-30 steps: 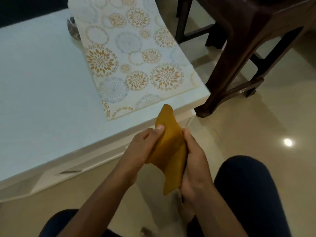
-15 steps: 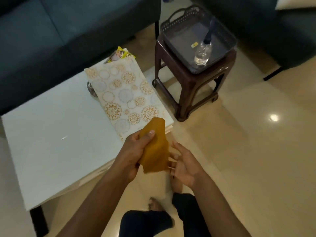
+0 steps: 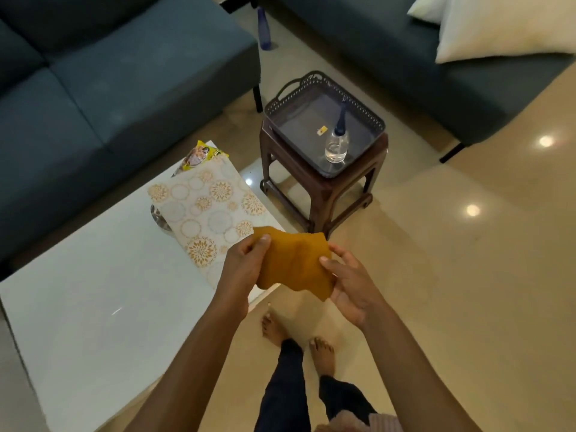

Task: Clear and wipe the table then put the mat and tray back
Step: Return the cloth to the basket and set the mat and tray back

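Two dark sofas (image 3: 131, 88) around white table (image 3: 93, 307).

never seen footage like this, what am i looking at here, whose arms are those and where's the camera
There is no machine here. The camera sits on a person's head and looks forward and down, so the two arms reaching in from the bottom are the wearer's own, with their bare feet on the floor below.

The left hand and the right hand both grip an orange cloth, held in the air beside the white table.

On the table lies a patterned mat, with a yellow snack packet at its far end. Beside the table, a brown stool carries a dark tray holding a clear bottle. Blue sofas stand behind.
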